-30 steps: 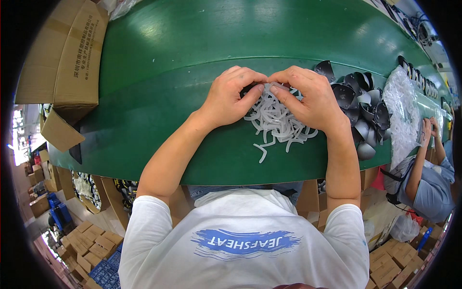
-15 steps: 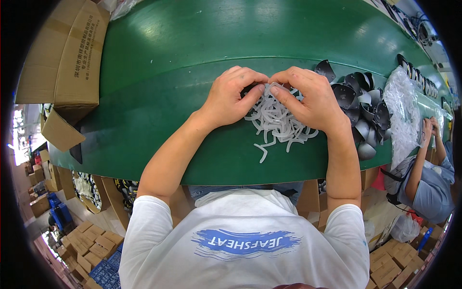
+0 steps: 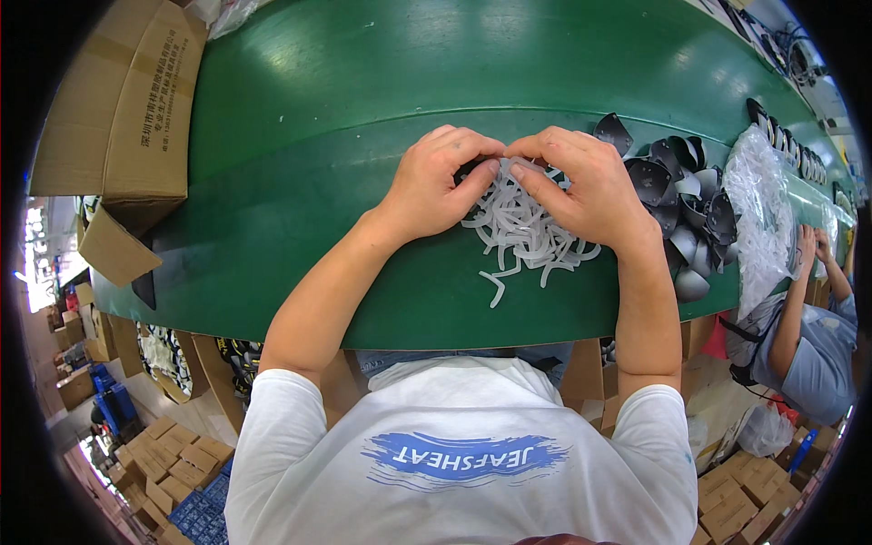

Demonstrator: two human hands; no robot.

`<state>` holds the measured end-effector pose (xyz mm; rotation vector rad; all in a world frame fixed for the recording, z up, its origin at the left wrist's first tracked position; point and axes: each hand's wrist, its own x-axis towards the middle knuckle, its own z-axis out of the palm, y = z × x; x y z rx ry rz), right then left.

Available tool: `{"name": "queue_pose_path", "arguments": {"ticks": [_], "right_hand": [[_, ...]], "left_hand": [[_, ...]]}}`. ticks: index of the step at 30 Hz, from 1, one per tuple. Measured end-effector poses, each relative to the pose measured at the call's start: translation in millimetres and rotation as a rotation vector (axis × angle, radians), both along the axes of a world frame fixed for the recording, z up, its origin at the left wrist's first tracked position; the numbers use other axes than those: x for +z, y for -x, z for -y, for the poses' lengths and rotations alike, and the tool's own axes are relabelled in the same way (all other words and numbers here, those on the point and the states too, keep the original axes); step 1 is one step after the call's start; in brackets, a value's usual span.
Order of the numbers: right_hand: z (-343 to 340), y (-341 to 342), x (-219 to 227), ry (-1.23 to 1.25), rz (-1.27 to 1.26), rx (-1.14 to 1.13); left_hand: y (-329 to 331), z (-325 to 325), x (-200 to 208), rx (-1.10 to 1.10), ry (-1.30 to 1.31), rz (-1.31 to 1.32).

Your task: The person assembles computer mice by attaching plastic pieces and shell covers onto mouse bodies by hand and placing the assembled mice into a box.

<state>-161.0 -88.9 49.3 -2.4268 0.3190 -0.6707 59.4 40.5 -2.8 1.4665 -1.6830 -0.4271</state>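
Note:
My left hand [image 3: 442, 177] and my right hand [image 3: 586, 182] meet at the fingertips over the far end of a heap of translucent whitish bent strips [image 3: 522, 227]. Thumbs and fingers of both hands are closed in a pinch. A dark plastic piece [image 3: 467, 170] shows in the gap between my left thumb and fingers, and darkness also appears under my right fingers. Most of what lies between the hands is hidden, so its full shape cannot be made out. Right of my right hand is a pile of black curved plastic shells [image 3: 681, 186].
The green table [image 3: 300, 182] carries an open cardboard box [image 3: 150, 118] at left. Clear plastic bags [image 3: 763, 209] lie beyond the shells, near a row of dark parts [image 3: 788, 145]. At far right, another person's hands [image 3: 811, 247] work at the table. Cartons [image 3: 173, 463] stand below.
My hands stay almost in place, with only a tiny shift at the fingertips. The other person's hands and arms at the far right have moved slightly.

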Motion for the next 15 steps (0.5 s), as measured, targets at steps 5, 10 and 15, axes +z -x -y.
{"name": "queue_pose_path", "arguments": {"ticks": [5, 10, 15], "right_hand": [[-1.7, 0.1, 2.5, -0.030, -0.028, 0.003], [0.7, 0.3, -3.6, -0.020, -0.072, 0.039], [1.7, 0.8, -2.5, 0.007, -0.047, 0.015]], "left_hand": [[0.0, -0.4, 2.0, -0.001, 0.001, -0.001], [0.4, 0.2, 0.2, 0.000, -0.012, -0.015], [0.4, -0.9, 0.8, 0.006, 0.002, -0.003]]}}
